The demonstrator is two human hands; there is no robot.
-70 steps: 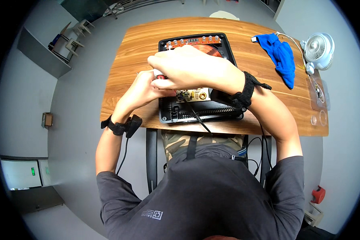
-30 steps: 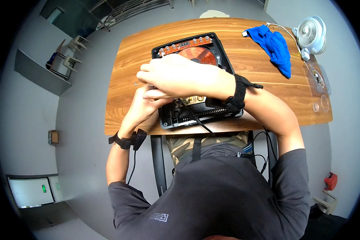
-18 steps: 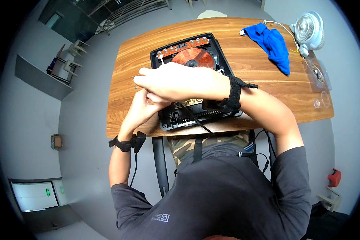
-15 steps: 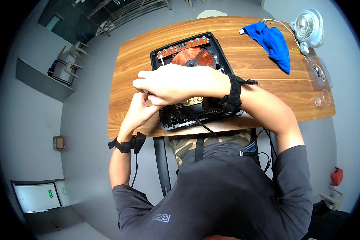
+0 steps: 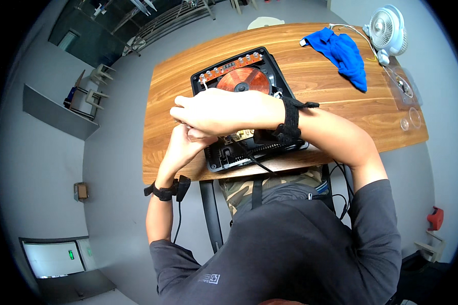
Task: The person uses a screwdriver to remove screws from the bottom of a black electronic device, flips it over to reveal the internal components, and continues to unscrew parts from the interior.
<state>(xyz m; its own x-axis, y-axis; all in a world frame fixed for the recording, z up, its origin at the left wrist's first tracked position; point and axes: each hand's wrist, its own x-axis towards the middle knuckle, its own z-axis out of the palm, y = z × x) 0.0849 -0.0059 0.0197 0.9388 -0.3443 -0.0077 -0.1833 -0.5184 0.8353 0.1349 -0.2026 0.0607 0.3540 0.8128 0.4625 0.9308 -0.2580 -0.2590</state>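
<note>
An opened induction cooker point(image 5: 286, 90) lies on the table, its black case holding a round copper coil point(image 5: 231, 81), an orange button board point(image 5: 226, 68) along the far edge and a tan circuit board point(image 5: 243, 135). Over its left side my right hand point(image 5: 208, 111) is closed, fingers curled and pointing left. My left hand point(image 5: 183, 145) is closed just below, its fingertips meeting those of the right. Whatever is pinched between them is hidden, apart from a tiny dark speck. A black cable point(image 5: 259, 162) runs from the case over the table's near edge.
The wooden table point(image 5: 173, 76) carries a blue cloth point(image 5: 343, 53), a white fan point(image 5: 387, 30) with its cord, a clear plastic tray point(image 5: 403, 87) with wires, and small clear round lids point(image 5: 414, 118) at the right. Black straps with cabled devices sit on both wrists.
The view has shifted slightly, so the table and cooker sit a little lower. Both hands stay joined over the cooker's left side, with only slight finger movement.
</note>
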